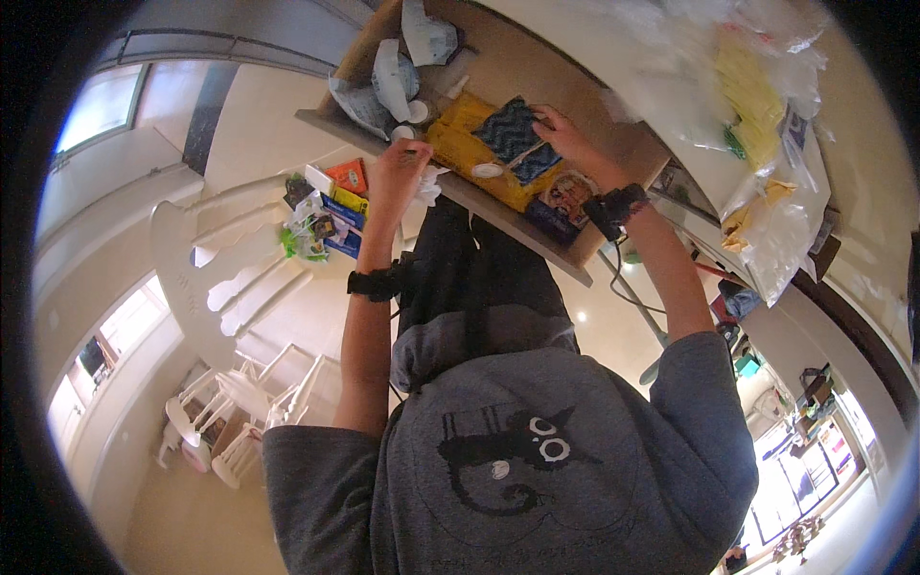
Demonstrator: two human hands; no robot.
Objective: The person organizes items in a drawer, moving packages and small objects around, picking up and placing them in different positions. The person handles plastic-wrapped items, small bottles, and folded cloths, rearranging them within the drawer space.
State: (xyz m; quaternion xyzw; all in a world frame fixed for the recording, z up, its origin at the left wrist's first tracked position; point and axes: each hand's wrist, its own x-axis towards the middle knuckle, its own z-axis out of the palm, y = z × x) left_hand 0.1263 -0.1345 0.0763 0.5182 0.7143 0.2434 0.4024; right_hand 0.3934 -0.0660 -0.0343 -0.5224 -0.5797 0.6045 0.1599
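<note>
An open wooden drawer (517, 251) spans the space before me. Over its front edge is my left hand (399, 171), fingers drawn together; whether anything is between them is hard to make out. White crumpled plastic or paper (429, 185) shows just beside that hand. My right hand (564, 140) is inside the drawer, its fingers at the edge of a dark blue zigzag-patterned pouch (512, 131). Beneath the pouch lies a yellow packet (456, 133), with a white round lid (487, 170) on it. A dark packet with a printed picture (564, 205) sits in the near right corner.
Folded printed papers (388, 79) and small white round containers (404, 133) fill the drawer's left end. A white chair (198, 287) stands at left, with colourful packets (338, 208) beyond its back. Clear and yellow plastic bags (751, 108) lie on the white tabletop at right.
</note>
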